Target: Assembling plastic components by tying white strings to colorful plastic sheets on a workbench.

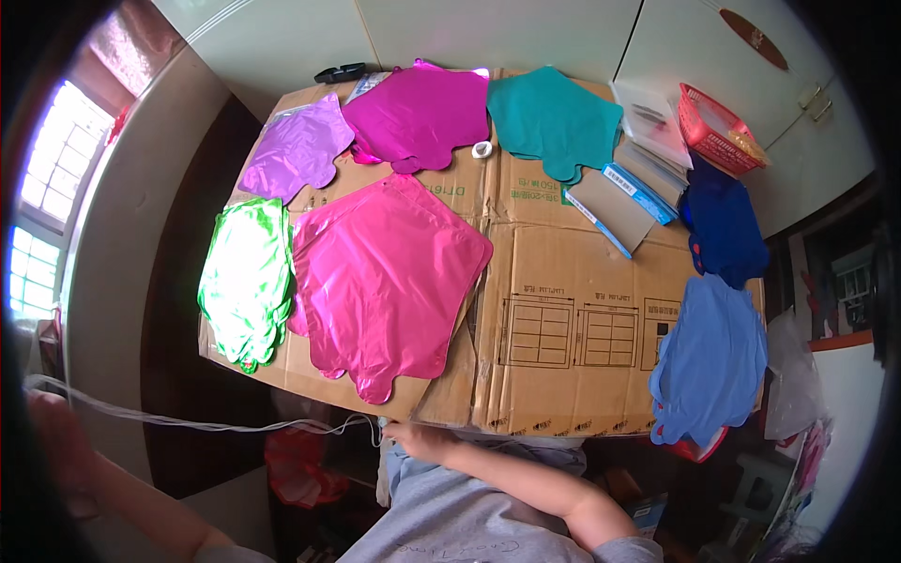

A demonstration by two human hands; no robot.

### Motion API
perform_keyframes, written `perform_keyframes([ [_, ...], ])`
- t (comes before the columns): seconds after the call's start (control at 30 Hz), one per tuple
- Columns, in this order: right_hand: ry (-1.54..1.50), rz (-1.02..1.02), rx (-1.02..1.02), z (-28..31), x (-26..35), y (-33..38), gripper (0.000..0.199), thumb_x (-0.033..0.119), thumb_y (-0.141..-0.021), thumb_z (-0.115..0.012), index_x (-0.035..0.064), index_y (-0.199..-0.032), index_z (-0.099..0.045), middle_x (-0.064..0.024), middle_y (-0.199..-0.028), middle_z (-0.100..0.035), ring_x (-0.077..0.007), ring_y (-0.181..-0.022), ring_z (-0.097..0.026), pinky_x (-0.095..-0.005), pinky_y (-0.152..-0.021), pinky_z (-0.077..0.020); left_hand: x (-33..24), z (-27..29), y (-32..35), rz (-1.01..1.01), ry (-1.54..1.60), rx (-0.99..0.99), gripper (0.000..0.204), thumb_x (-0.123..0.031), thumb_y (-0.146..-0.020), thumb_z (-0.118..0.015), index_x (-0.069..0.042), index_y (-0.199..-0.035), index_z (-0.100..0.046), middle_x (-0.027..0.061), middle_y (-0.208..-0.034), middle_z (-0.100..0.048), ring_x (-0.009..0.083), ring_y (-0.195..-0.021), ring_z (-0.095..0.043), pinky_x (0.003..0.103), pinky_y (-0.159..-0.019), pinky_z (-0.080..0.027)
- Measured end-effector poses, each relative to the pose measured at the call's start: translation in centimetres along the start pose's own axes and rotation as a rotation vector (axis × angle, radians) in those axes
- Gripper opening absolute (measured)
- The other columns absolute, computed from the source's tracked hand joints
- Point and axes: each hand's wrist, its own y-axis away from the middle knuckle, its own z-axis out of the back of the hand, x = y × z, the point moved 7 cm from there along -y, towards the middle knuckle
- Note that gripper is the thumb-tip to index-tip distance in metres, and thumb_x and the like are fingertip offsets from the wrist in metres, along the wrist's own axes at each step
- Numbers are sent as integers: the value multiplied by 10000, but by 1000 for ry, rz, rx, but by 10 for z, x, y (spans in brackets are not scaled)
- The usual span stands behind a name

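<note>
A bundle of thin white string stretches low along the front of the table. Its far end loops at the fingers of my left hand, held out at the left rim, blurred and partly dark. My right hand is closed in front of my lap at the table's front edge, pinching the other end, where a few strands curl loosely. Nearest on the tabletop lies a large stack of flat pink foil balloons. Left of it is a pile of shiny green foil balloons.
Brown cardboard covers the table. Purple, magenta, teal, dark blue and light blue foil piles line its edges. Blue-edged boxes and a red basket stand back right. A white roll lies mid-back.
</note>
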Motion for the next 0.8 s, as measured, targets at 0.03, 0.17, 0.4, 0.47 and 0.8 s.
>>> perform_keyframes([
  [0.03, -59, 108, -184, 22, 23, 1, 102, 29, -785, -505, 62, -824, -594, -100, -874, -564, -305, -777, -592, -374, -678, -488, 29, -21, 2, 91, -76, 143, 211, -193, -711, -707, -89, -746, -527, 35, -700, -525, 162, -609, -540, 261, -517, -418],
  [0.17, -107, 205, -210, 31, 58, 14, 92, 32, -756, -548, 73, -828, -589, -58, -838, -550, -250, -723, -608, -342, -598, -507, 181, -127, 49, 744, -694, 843, 228, -188, -670, -750, -59, -707, -566, 75, -645, -575, 213, -532, -561, 282, -488, -438],
  [0.4, -138, 123, -209, 42, 39, 44, 120, 16, -752, -549, 59, -843, -615, -74, -858, -564, -272, -743, -618, -353, -620, -506, 413, -69, 245, 1232, -849, 457, 232, -195, -787, -650, -20, -937, -623, 104, -805, -654, 157, -652, -616, 301, -601, -488],
  [0.47, -183, 120, -228, 46, 34, 49, 133, 8, -749, -559, 54, -858, -619, -71, -869, -578, -272, -756, -614, -347, -636, -504, 436, -83, 265, 1307, -530, 52, 228, -158, -790, -643, -4, -957, -624, 54, -829, -649, 119, -675, -589, 279, -612, -482],
  [0.8, -362, 4, -201, 51, 21, 55, 147, -10, -763, -566, 43, -875, -644, -65, -872, -617, -236, -799, -620, -309, -687, -500, 420, -86, 222, 758, -1012, -122, 224, -166, -724, -683, 21, -817, -604, 98, -642, -614, 210, -572, -606, 297, -551, -461],
])
